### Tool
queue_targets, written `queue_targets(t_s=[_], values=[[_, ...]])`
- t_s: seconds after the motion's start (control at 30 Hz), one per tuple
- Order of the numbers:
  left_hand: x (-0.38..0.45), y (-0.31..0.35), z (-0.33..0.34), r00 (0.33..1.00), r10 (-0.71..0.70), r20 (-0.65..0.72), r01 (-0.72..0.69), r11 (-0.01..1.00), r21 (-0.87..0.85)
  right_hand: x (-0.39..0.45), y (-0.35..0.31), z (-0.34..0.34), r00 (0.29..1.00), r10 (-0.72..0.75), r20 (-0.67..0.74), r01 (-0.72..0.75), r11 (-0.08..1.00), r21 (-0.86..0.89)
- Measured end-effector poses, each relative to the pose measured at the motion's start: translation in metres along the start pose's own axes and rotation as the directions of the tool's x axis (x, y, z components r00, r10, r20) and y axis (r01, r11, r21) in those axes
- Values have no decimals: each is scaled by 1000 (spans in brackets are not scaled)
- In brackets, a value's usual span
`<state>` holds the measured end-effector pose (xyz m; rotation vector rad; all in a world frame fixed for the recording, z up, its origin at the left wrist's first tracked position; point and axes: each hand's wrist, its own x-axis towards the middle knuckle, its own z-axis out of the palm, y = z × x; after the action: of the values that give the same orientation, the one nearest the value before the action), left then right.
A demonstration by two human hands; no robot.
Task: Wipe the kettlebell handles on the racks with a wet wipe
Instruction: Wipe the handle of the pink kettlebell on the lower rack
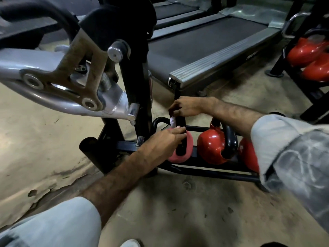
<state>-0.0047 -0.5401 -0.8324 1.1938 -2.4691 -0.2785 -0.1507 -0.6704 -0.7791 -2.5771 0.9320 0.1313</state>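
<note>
A low black rack (204,171) on the floor holds red kettlebells with black handles. The leftmost, a pale red kettlebell (179,157), has its black handle (182,122) standing upright. My right hand (187,107) grips the top of that handle and presses a white wet wipe (173,120) against its left side. My left hand (163,141) rests on the kettlebell's body, fingers curled at the base of the handle. A glossy red kettlebell (211,147) sits to the right, and a third one (247,154) is partly hidden by my right sleeve.
A silver and black exercise machine (71,77) looms at upper left, close above the rack. Treadmills (213,45) lie behind. Another rack with red kettlebells (309,56) stands at far right. Bare worn floor (178,211) spreads in front.
</note>
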Motion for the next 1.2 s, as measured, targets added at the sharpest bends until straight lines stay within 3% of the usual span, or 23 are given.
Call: queue_targets(t_s=[0.03,0.1,0.17,0.23,0.33,0.43,0.63,0.73,0.8,0.83,0.97,1.03,1.13,1.2], values=[[1,3,-3,1000,2,12,-2,999,-38,1,0,3,999,21,-30,-22,999,-39],[0,5,-9,996,-12,87,15,999,-35,-12,4,15,974,63,-215,-38,992,119],[-1,12,-15,998,-25,52,27,999,-26,-39,0,43,899,169,-404,-32,945,325],[1,12,-20,1000,-14,6,14,999,-38,-53,-10,76,759,380,-528,-5,816,579],[1,5,-11,996,-69,-53,67,997,-40,-43,-36,107,457,694,-556,104,579,809],[1,0,-5,992,-110,-61,100,985,-144,-22,-39,108,310,822,-478,198,437,878],[2,-6,5,989,-82,-120,49,964,-260,6,-6,98,348,910,-225,141,186,972],[5,-5,9,983,-109,-149,49,931,-361,3,-10,105,455,890,-22,158,-56,986],[7,-2,8,986,-110,-128,54,924,-379,-1,-21,105,546,835,67,260,-246,934],[8,-2,8,989,-105,-108,58,928,-368,0,-22,104,554,828,83,308,-296,904],[5,-8,9,989,-131,-72,106,954,-279,13,-8,101,456,877,149,379,-343,860],[4,-7,7,986,-158,-59,139,959,-247,15,-7,98,456,863,219,294,-378,878],[6,-3,1,990,-112,-83,94,977,-193,13,-12,101,634,735,239,192,-449,873],[6,-2,-1,990,-78,-118,57,983,-175,12,-12,103,675,701,232,195,-473,859]])
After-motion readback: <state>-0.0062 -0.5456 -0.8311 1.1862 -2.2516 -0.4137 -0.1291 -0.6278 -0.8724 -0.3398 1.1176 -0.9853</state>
